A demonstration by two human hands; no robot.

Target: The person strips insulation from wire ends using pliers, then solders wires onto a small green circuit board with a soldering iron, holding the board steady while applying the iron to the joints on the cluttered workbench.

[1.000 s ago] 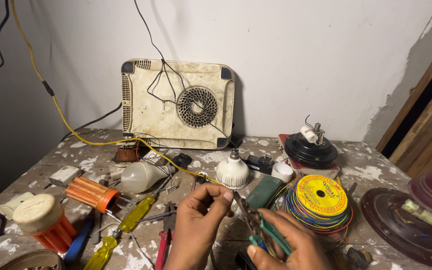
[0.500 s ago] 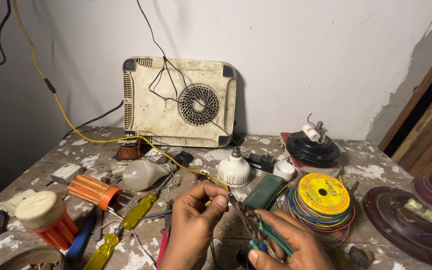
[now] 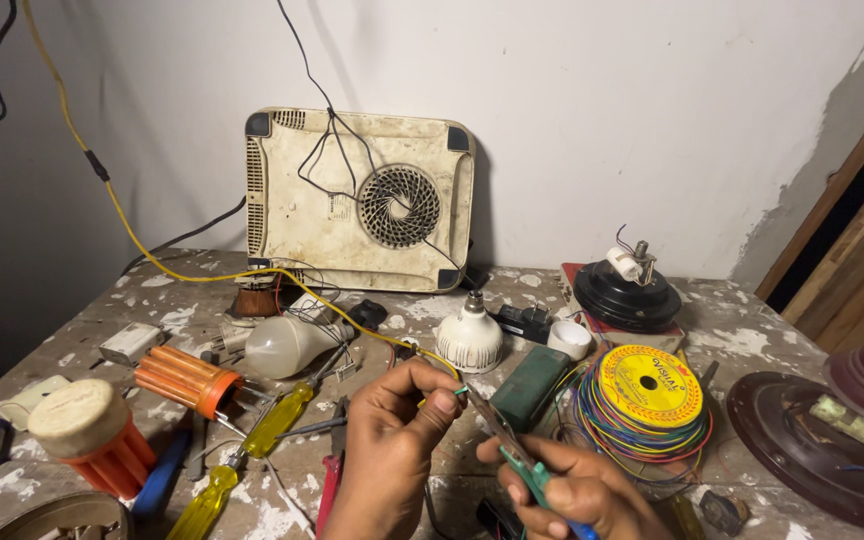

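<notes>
Left hand [image 3: 392, 445]: pinches the thin yellow insulated wire [image 3: 252, 272] at its end.
Right hand [image 3: 582, 492]: closed around teal-handled metal pliers [image 3: 512, 450], whose tips meet the wire.

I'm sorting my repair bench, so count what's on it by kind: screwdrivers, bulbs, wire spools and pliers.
Yellow-handled screwdrivers: 2
Bulbs: 2, a frosted bulb and a white ribbed bulb
Wire spools: 1, the spool with the yellow label
Pliers: 2, teal-handled pliers in the right hand and red-handled pliers by the left hand
Total: 7
</notes>
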